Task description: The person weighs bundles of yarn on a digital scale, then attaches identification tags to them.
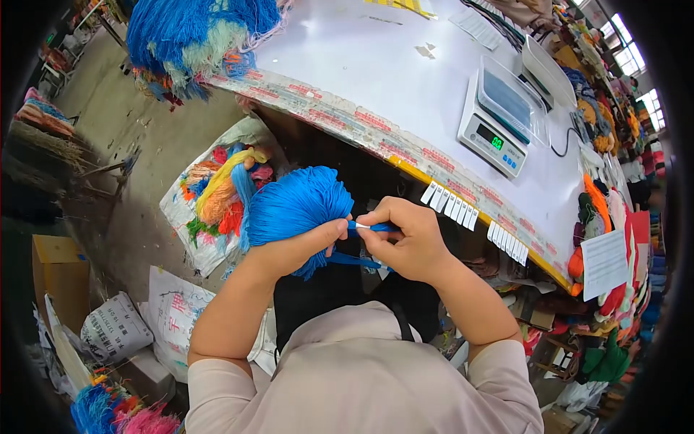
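Observation:
A thick hank of bright blue yarn [296,206] fans out in front of my body. My left hand [312,240] is closed around its gathered neck, with the loose strands spreading to the left. On the right, my right hand [410,239] pinches a small white label [361,226] against the narrow blue end of the hank. Its fingertips almost meet those of my left hand. Below the hands, another narrow blue strand with a whitish band [379,266] hangs over my dark trousers.
A white table [347,58] stands ahead, with white labels [450,205] along its yellow front edge. On it are a digital scale [491,137] and a heap of blue and pale yarn [199,40]. A sack of mixed yarn [217,192] lies on the floor to the left.

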Action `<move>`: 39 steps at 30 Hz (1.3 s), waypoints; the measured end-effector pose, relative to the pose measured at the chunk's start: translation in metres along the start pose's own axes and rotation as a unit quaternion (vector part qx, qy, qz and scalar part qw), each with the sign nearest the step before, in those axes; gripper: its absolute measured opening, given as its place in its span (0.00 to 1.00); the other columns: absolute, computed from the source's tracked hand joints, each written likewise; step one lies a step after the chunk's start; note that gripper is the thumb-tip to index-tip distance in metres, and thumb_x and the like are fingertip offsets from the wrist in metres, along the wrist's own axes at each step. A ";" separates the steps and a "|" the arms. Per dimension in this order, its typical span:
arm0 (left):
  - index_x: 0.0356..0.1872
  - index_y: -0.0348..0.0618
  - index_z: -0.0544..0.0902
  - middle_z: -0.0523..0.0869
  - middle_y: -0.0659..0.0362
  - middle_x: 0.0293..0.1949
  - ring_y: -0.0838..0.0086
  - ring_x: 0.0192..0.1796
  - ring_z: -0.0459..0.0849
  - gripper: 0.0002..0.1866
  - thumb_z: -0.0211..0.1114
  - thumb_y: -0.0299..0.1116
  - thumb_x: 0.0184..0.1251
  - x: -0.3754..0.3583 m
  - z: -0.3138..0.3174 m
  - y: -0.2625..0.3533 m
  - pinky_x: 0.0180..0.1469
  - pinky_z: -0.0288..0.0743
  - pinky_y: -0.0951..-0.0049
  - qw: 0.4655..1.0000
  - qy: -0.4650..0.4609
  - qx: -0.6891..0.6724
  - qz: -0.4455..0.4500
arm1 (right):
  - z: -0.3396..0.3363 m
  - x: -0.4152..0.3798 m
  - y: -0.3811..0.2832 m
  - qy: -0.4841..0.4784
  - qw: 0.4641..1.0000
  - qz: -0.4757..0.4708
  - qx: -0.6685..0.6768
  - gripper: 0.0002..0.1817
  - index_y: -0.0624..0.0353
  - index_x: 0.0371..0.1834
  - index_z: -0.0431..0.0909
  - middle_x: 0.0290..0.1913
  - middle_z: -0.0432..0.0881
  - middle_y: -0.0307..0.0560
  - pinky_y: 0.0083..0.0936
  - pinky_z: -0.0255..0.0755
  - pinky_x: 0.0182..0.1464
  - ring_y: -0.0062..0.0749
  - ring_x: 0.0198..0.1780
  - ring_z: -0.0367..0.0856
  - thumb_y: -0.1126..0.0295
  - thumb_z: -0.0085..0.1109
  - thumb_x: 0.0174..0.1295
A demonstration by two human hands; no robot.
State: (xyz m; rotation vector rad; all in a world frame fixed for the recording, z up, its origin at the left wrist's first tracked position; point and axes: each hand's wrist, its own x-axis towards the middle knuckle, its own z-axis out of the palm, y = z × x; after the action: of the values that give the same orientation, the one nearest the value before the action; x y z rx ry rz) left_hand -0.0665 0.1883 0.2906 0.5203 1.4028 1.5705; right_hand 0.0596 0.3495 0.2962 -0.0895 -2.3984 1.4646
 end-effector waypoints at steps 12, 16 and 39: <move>0.26 0.41 0.75 0.76 0.61 0.23 0.79 0.21 0.70 0.06 0.62 0.30 0.60 -0.001 -0.007 -0.002 0.29 0.64 0.78 0.940 -0.108 -0.309 -0.100 | 0.006 0.009 0.020 0.046 0.946 -0.271 -0.172 0.10 0.60 0.39 0.80 0.27 0.75 0.42 0.24 0.65 0.22 0.28 0.22 0.72 0.78 0.64 0.53; 0.25 0.42 0.75 0.76 0.62 0.22 0.79 0.21 0.71 0.07 0.63 0.30 0.60 0.001 -0.003 -0.004 0.27 0.64 0.78 0.949 -0.116 -0.286 -0.069 | 0.021 -0.003 -0.001 0.098 0.971 0.082 0.203 0.10 0.64 0.47 0.74 0.30 0.77 0.40 0.14 0.63 0.34 0.14 0.31 0.72 0.77 0.58 0.63; 0.60 0.30 0.72 0.80 0.58 0.33 0.81 0.20 0.74 0.25 0.61 0.29 0.61 -0.020 -0.064 0.025 0.29 0.66 0.81 0.956 -0.121 -0.259 -0.067 | -0.010 0.002 -0.008 0.054 0.987 0.032 0.150 0.11 0.58 0.28 0.68 0.29 0.71 0.35 0.14 0.64 0.31 0.14 0.29 0.69 0.80 0.63 0.57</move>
State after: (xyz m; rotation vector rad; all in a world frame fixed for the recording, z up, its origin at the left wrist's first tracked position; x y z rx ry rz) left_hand -0.1179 0.1393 0.3030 0.2788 0.7797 1.6199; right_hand 0.0622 0.3551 0.3079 -0.1699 -2.0832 1.7836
